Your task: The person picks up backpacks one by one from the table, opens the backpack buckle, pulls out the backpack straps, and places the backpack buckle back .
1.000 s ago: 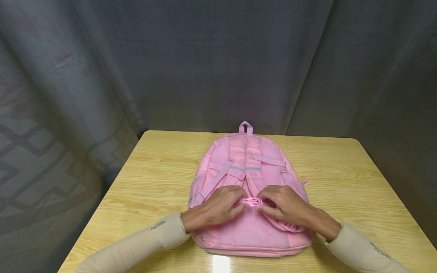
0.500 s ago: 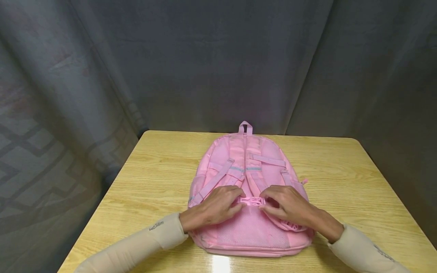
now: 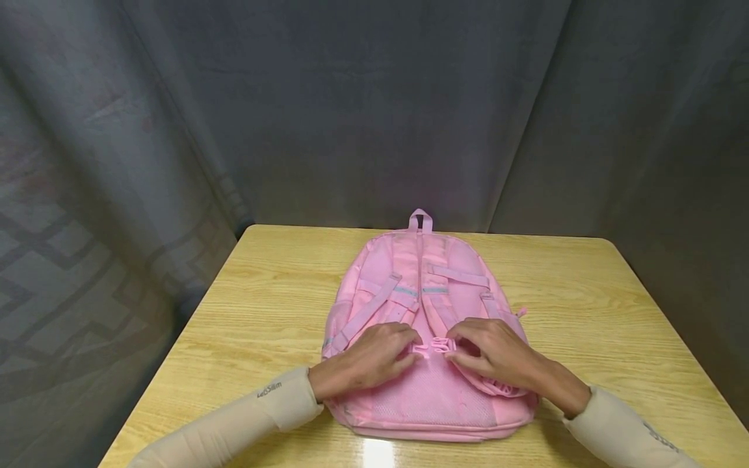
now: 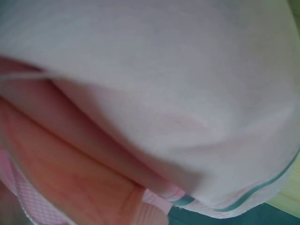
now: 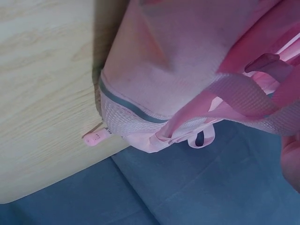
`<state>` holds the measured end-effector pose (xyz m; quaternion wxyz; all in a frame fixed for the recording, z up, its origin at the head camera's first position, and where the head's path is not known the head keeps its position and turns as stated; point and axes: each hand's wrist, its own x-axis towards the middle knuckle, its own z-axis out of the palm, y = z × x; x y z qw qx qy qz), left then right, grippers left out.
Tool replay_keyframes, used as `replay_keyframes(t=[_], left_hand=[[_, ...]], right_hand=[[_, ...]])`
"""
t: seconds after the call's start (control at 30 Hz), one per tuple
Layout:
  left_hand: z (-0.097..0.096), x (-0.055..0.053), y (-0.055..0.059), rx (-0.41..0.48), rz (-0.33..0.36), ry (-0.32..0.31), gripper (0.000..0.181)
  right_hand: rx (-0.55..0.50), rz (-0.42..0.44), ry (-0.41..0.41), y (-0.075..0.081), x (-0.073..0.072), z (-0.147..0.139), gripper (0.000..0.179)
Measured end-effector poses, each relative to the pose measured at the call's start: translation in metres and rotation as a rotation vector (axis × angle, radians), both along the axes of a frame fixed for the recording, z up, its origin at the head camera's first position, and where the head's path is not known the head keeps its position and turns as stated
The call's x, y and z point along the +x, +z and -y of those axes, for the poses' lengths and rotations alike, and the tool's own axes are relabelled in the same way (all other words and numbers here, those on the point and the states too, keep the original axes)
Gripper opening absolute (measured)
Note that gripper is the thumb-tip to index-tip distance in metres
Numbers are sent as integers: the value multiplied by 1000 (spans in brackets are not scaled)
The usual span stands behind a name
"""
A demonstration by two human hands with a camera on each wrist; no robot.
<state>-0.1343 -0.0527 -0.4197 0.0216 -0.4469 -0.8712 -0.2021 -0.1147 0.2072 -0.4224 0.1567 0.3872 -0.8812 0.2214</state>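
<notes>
A pink backpack (image 3: 433,403) lies on the table with its shoulder-strap side up and its top loop pointing away. Over its lower back, my left hand (image 3: 380,354) pinches one half of a pink plastic side-release buckle (image 3: 420,350). My right hand (image 3: 490,350) holds the other half, a pronged buckle piece (image 3: 441,345), between thumb and fingers. A small gap shows between the two halves. The right wrist view has the bag's side (image 5: 173,61), a loose strap (image 5: 243,96) and part of my hand (image 5: 291,161). Pink fabric (image 4: 187,84) fills most of the left wrist view, blurred.
The wooden table (image 3: 263,292) extends to both sides of the bag. A grey curtain (image 3: 363,117) hangs behind and to the left. Webbing straps (image 3: 368,312) lie loose across the bag, and a pink zipper pull (image 3: 522,312) sticks out on its right.
The buckle was joined between my hands a second ago. Its halves have come apart, the right one shifting slightly right with my right hand. The backpack stays in place.
</notes>
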Motion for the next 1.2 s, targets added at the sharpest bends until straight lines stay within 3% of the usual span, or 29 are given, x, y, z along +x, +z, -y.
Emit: replay_keyframes(t=[0.53,0.87,1.0,1.1,1.2], left_hand=[[-4,8,-3,-186,-148,-18,20],[-3,12,-5,-248,-167,-32,22],[-2,9,1,-166,-66,-14,26],[-2,4,8,-39,88,31,28],[-4,0,14,116,283,91,24]], right_hand=[[3,1,-7,1,0,2,15],[3,-8,-5,2,0,3,15],[-5,-8,-1,3,0,3,15],[-13,-9,4,3,0,3,15],[-21,-14,9,3,0,4,15]])
